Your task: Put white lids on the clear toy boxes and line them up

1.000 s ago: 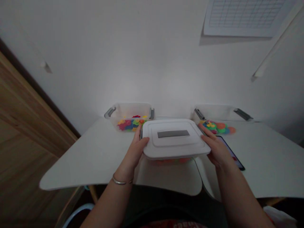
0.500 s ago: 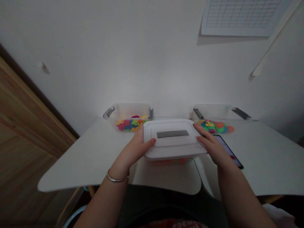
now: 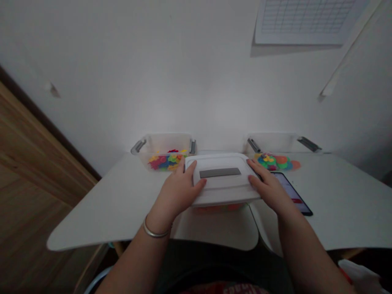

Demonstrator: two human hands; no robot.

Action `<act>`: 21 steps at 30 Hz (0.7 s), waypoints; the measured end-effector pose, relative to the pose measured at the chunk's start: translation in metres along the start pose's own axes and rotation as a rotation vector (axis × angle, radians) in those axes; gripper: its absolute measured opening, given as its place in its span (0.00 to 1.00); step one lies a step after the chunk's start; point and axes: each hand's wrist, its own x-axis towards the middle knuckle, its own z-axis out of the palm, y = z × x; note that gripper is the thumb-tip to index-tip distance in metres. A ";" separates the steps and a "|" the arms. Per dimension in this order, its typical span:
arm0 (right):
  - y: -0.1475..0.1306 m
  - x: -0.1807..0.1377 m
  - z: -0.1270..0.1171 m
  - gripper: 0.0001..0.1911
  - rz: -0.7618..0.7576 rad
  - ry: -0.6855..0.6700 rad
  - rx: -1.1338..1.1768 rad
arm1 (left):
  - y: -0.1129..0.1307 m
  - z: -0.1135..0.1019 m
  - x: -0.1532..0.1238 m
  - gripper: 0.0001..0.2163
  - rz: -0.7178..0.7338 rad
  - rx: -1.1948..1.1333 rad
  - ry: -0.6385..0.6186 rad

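- White table (image 3: pixel 346 196) against a plain pale wall (image 3: pixel 196 81); two clear plastic tubs with grey clips, left (image 3: pixel 168 141) and right (image 3: pixel 277 141), hold bright pieces at the back.
- White rectangular lid with a grey strip (image 3: pixel 226 192) sits mid-table, over a clear box (image 3: pixel 217 209), orange showing through.
- Both forearms angle inward from below; silver bangle (image 3: pixel 153 234) on the left wrist.
- Left hand (image 3: pixel 179 188): thumb and forefinger spread apart on the lid top.
- Right hand (image 3: pixel 268 183): thumb and forefinger on its right edge, black-framed phone (image 3: pixel 292 194) just beside.
- Remaining fingers largely hidden; cannot tell if either hand grips.
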 end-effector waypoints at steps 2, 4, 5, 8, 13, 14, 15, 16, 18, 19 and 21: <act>0.002 -0.001 0.005 0.31 0.017 0.039 0.080 | 0.008 -0.002 -0.002 0.24 0.015 0.075 0.092; 0.003 -0.003 0.010 0.31 0.057 0.087 0.158 | 0.016 -0.002 -0.005 0.21 0.037 0.093 0.146; 0.003 -0.004 0.012 0.31 0.082 0.105 0.184 | 0.020 -0.002 -0.006 0.20 0.046 0.093 0.151; 0.001 -0.005 0.019 0.34 0.138 0.124 0.212 | 0.029 -0.002 -0.009 0.20 0.069 0.118 0.127; -0.012 -0.010 0.032 0.34 0.072 0.077 0.172 | 0.042 -0.001 -0.011 0.20 0.099 0.171 0.100; -0.016 -0.012 0.036 0.34 0.042 0.061 0.153 | 0.045 0.000 -0.011 0.20 0.109 0.168 0.088; -0.021 -0.014 0.041 0.34 0.017 0.049 0.137 | 0.047 0.001 -0.011 0.20 0.118 0.163 0.074; -0.025 -0.016 0.045 0.34 -0.001 0.040 0.128 | 0.050 0.002 -0.011 0.20 0.125 0.156 0.061; -0.035 -0.020 0.055 0.35 -0.006 0.032 0.147 | 0.053 0.005 -0.010 0.20 0.138 0.144 0.042; -0.039 -0.022 0.060 0.36 -0.006 0.027 0.161 | 0.055 0.006 -0.010 0.20 0.144 0.142 0.038; -0.044 -0.023 0.069 0.38 -0.007 0.018 0.183 | 0.056 0.009 -0.009 0.19 0.160 0.161 0.041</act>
